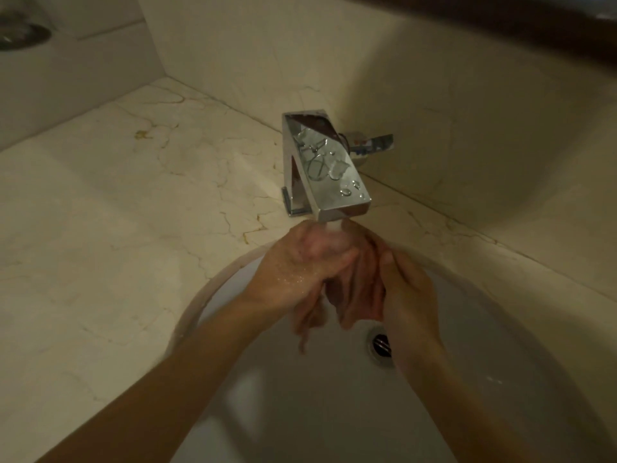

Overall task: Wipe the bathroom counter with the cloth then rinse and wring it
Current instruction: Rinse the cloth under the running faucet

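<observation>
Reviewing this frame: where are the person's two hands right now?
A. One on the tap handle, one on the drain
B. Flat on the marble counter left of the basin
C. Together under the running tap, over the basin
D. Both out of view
C: the left hand and right hand are pressed together beneath the spout of the tap, with water running over them above the basin.
</observation>
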